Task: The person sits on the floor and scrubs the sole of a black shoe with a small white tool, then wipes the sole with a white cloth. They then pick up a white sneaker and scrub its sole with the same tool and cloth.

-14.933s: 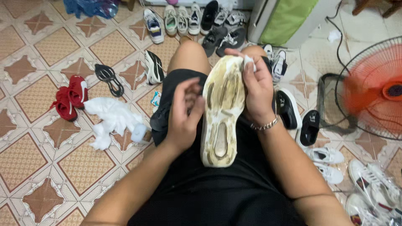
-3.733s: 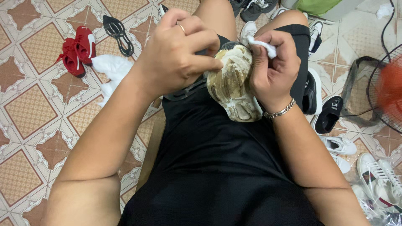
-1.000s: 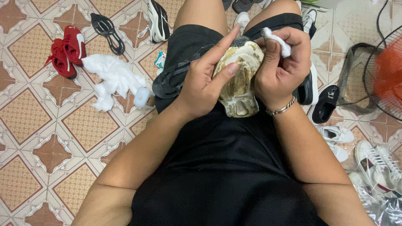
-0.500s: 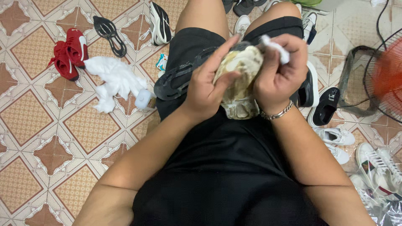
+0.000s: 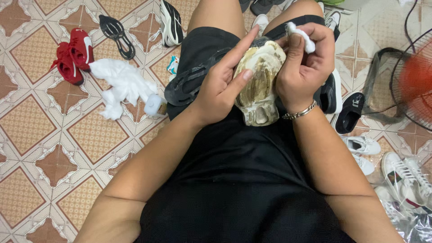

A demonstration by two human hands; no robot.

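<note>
Patterned tile floor [image 5: 40,135], red fan [image 5: 416,81]

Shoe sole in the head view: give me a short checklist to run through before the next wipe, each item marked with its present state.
1. Left hand steadies the yellowed shoe sole: ok.
2. Right hand pinches the white wad: ok.
3. Wad touching the sole: not ok, it is raised above it.
4. Sole faces the camera: ok.
5. Spare white cotton pile on the tiled floor at the person's left: ok.
6. Wad damp or dry: cannot tell.
</note>
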